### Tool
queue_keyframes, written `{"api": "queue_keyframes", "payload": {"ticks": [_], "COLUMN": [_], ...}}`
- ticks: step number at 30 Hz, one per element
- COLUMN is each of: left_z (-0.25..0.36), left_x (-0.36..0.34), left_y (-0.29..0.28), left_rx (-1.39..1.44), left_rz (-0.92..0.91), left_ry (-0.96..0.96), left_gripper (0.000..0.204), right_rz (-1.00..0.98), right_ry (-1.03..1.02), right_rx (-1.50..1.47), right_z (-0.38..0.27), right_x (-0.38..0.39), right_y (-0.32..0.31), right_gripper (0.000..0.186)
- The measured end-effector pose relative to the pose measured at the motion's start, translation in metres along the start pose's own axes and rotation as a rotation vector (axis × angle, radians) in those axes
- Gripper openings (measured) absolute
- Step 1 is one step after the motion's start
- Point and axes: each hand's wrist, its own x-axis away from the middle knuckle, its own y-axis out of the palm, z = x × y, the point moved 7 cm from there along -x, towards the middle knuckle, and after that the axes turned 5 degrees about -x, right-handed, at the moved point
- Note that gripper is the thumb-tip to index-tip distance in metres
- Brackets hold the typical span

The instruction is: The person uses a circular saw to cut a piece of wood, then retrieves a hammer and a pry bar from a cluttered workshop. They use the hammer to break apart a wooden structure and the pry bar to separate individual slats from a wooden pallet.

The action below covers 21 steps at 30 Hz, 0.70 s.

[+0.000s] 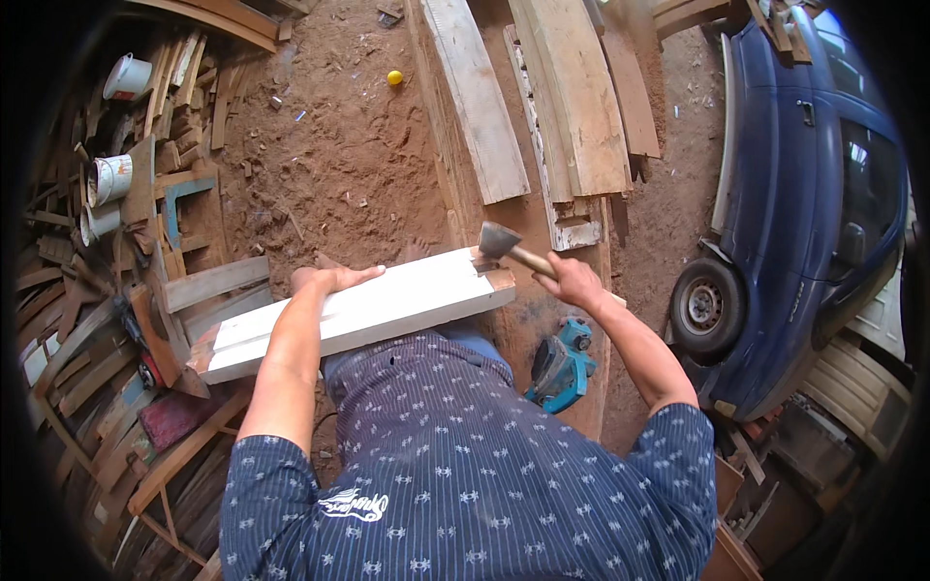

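In the head view, a long white-painted timber (387,302) lies across the front of the person's body, tilted so that its right end sits farther off than its left. Bare brown wood shows at both ends, and the right end is cut into a notch. The left hand (339,279) rests on the timber's far edge, left of the middle, one digit stretched along the top; whether the other fingers curl around the edge cannot be told. The right hand (573,281) is closed around the wooden handle of a hatchet (500,239), its metal head at the notched right end. Whether the blade touches the wood is not clear.

Just below the right hand, a teal power tool (562,366) lies on a brown wooden surface (588,412) to the right of the body. Beyond the timber, a pale grey plank (475,97) and a thicker light-brown plank (581,107) run away from the person, side by side, with a narrow white-flecked strip of wood (539,145) between them.

Reddish dirt ground (329,145) spreads to the left of the planks, and a small yellow round object (394,77) lies on it. Heaped scrap wood (87,373) fills the left side, with a white bucket (128,77) at its upper part. On the right stands a dark blue vehicle (790,165), one wheel (707,300) facing the work.
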Motion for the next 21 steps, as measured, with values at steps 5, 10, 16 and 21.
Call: {"api": "queue_keyframes", "payload": {"ticks": [5,10,16,21], "left_z": [0.008,-0.012,-0.003,0.015], "left_x": [0.034,-0.021,0.013,0.039], "left_y": [-0.011,0.007,-0.001,-0.008], "left_rx": [0.046,0.115,-0.028,-0.219], "left_rz": [0.113,0.054,0.040,0.035], "left_ry": [-0.069,-0.035,0.036,0.077], "left_gripper": [0.122,0.120,0.117,0.120], "right_rz": [0.354,0.623,0.032,0.326], "right_ry": [-0.082,-0.484,0.017,-0.108], "right_rx": [-0.338,-0.519,-0.034,-0.344], "right_z": [-0.021,-0.084,0.012,-0.032], "right_x": [0.001,0.031,-0.007,0.002], "right_y": [-0.039,-0.106,0.011,-0.036], "right_gripper": [0.035,0.033,0.049,0.036]}}
